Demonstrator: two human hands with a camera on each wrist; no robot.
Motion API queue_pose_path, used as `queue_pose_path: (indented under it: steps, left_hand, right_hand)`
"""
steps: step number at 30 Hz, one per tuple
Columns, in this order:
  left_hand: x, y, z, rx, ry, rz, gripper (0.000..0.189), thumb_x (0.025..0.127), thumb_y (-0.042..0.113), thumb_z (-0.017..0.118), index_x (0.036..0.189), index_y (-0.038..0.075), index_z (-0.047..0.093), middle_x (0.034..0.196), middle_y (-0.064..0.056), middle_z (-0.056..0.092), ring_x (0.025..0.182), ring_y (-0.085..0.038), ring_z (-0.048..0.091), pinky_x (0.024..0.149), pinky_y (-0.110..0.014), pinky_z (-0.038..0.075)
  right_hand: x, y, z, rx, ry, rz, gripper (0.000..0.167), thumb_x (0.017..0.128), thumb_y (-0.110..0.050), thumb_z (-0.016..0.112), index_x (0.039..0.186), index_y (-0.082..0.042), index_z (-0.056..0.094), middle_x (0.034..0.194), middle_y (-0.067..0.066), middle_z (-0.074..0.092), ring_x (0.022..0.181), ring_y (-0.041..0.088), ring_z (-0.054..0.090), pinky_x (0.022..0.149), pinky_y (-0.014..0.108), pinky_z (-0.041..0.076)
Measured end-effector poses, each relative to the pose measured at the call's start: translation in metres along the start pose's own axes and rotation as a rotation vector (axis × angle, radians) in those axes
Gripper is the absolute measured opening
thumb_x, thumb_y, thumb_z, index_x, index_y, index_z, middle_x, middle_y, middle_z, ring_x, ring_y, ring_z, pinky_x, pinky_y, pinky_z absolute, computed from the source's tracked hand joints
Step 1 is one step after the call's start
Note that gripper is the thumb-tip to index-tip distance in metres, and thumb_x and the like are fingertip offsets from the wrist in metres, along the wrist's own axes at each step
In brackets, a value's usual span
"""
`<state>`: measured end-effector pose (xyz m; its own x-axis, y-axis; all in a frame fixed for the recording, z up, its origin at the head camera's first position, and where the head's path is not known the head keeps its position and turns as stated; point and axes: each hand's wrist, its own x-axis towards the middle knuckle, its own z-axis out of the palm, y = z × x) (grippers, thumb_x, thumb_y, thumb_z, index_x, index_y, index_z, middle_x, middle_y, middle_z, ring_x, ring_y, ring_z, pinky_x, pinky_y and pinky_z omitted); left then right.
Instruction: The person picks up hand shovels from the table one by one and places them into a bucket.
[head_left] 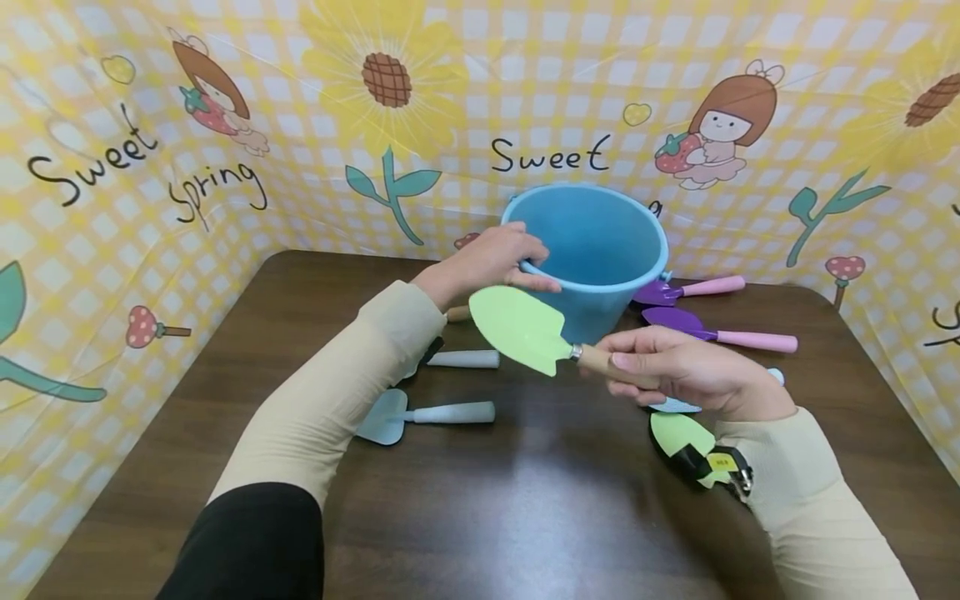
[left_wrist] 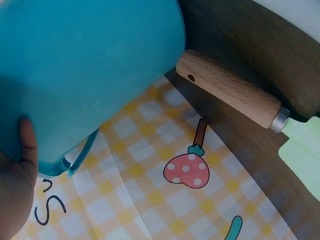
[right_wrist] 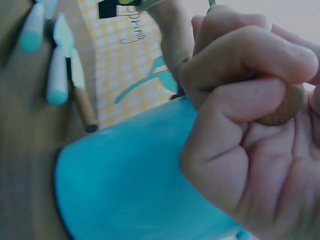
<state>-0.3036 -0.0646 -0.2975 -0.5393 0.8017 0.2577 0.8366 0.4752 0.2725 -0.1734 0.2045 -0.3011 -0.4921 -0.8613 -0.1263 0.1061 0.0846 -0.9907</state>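
My right hand (head_left: 686, 371) grips the wooden handle of a hand trowel (head_left: 517, 329) with a light green blade. The blade points left, in front of a blue bucket (head_left: 592, 312) in the head view. With its fingers over the near-left rim, my left hand (head_left: 491, 262) holds the bucket; the left wrist view shows a finger (left_wrist: 28, 142) along the outer wall. In the right wrist view, curled fingers (right_wrist: 230, 75) wrap the handle, whose round wooden end (right_wrist: 282, 107) shows between them. The bucket stands upright at the back of the table.
Left of the bucket lie a wooden-handled green trowel (left_wrist: 230, 92), a grey-handled tool (head_left: 468, 359) and a light blue trowel (head_left: 450, 413). To the right are two purple trowels (head_left: 753, 340) with pink handles, a light blue tool (head_left: 675, 406) and another green blade (head_left: 678, 432). Patterned cloth (head_left: 285, 200) surrounds the table.
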Motion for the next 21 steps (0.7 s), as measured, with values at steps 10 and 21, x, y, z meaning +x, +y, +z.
queue_pose_path:
  steps: [10,21]
  left_hand:
    - [-0.006,0.001,0.002,-0.247,0.038,-0.163,0.032,0.089,0.028,0.076,0.115,0.014,0.064,0.109,0.000,0.064,0.102,-0.011,0.057,0.094,-0.027,0.046]
    - [0.005,0.002,-0.001,-0.091,-0.038,-0.050,0.060,0.089,0.043,0.073,0.060,0.016,0.029,0.059,0.002,0.021,0.057,-0.014,0.022,0.060,-0.024,0.022]
  right_hand:
    - [-0.001,-0.040,-0.021,0.106,0.000,-0.120,0.038,0.109,-0.008,0.026,0.130,-0.001,0.056,0.084,0.001,0.056,0.057,0.020,0.024,0.051,0.033,0.016]
    - [0.012,-0.086,-0.050,0.068,0.095,0.006,0.033,0.109,-0.017,0.036,0.117,-0.001,0.064,0.078,0.002,0.059,0.058,0.016,0.029,0.052,0.029,0.020]
